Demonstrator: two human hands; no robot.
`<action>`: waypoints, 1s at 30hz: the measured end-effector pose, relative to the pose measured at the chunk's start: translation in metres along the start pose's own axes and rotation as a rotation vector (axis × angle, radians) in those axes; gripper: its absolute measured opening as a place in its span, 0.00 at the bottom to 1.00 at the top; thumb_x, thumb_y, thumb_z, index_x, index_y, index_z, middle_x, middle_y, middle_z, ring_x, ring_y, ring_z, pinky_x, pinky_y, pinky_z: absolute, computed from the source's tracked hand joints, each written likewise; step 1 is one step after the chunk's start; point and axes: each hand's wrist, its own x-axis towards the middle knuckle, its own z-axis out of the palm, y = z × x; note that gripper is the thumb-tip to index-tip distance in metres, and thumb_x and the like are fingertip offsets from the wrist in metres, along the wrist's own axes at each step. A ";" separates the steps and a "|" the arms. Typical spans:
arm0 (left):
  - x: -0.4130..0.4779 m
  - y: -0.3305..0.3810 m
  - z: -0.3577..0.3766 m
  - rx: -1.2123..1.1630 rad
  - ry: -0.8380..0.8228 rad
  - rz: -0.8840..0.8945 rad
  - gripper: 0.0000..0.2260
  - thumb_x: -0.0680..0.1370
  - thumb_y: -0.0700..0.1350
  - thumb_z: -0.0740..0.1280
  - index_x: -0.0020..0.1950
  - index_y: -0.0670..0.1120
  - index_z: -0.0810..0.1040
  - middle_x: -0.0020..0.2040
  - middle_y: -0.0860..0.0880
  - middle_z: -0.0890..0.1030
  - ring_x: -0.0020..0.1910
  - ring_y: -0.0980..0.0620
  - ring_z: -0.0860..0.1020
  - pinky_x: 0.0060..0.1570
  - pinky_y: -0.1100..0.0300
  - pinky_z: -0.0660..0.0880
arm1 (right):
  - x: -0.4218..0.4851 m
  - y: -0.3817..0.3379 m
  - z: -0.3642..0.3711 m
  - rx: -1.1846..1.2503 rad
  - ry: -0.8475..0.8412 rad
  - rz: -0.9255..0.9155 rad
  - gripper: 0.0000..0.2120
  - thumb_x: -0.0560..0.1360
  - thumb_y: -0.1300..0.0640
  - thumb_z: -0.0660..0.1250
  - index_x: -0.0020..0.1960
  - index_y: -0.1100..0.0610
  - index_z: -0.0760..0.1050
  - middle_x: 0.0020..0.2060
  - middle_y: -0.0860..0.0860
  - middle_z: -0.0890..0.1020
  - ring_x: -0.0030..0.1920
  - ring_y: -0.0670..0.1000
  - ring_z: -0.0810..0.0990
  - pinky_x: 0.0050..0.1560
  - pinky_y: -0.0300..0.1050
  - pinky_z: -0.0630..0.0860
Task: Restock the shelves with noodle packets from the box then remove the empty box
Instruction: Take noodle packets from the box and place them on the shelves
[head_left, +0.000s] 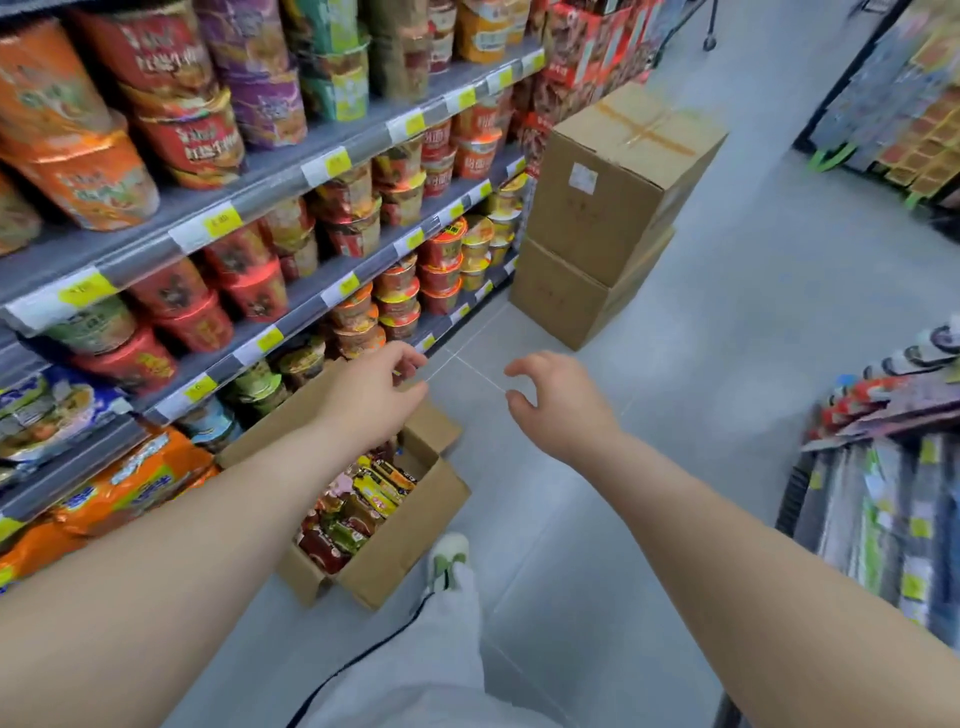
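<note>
While two sealed cartons (597, 223) stand stacked on the grey floor (727, 338) ahead, at the end of the shelves (332, 130), we see noodle cups (192, 135) crowding the upper tiers and orange bags (135, 478) filling the lowest. Another rack (883, 499) lines our right. Our left forearm crosses the box's far flap. Our left hand (374, 387) and right hand (558, 402) hover apart, fingers loosely curled, holding nothing. The open box (410, 530) sits on the floor against the bottom shelf, beside our shoe (449, 558), flaps spread and packed with colourful noodle packets (358, 504).
</note>
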 end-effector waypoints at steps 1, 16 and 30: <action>0.019 0.002 0.002 0.002 0.013 0.001 0.12 0.75 0.46 0.68 0.58 0.49 0.77 0.52 0.52 0.78 0.51 0.51 0.76 0.51 0.58 0.71 | 0.019 0.007 -0.003 -0.004 -0.006 -0.006 0.14 0.77 0.55 0.62 0.62 0.56 0.75 0.59 0.53 0.78 0.63 0.54 0.71 0.62 0.49 0.69; 0.254 0.005 -0.021 -0.012 0.133 -0.249 0.10 0.76 0.47 0.67 0.57 0.52 0.77 0.51 0.54 0.76 0.47 0.53 0.76 0.44 0.61 0.67 | 0.304 0.049 -0.024 0.016 -0.168 -0.270 0.13 0.75 0.58 0.64 0.59 0.57 0.76 0.53 0.54 0.79 0.57 0.55 0.73 0.55 0.51 0.73; 0.252 0.001 0.006 -0.239 0.734 -0.972 0.11 0.75 0.43 0.68 0.56 0.49 0.77 0.52 0.50 0.79 0.48 0.52 0.77 0.52 0.58 0.74 | 0.466 -0.020 0.024 -0.055 -0.626 -1.001 0.13 0.75 0.58 0.64 0.59 0.58 0.77 0.57 0.55 0.79 0.61 0.56 0.72 0.58 0.45 0.69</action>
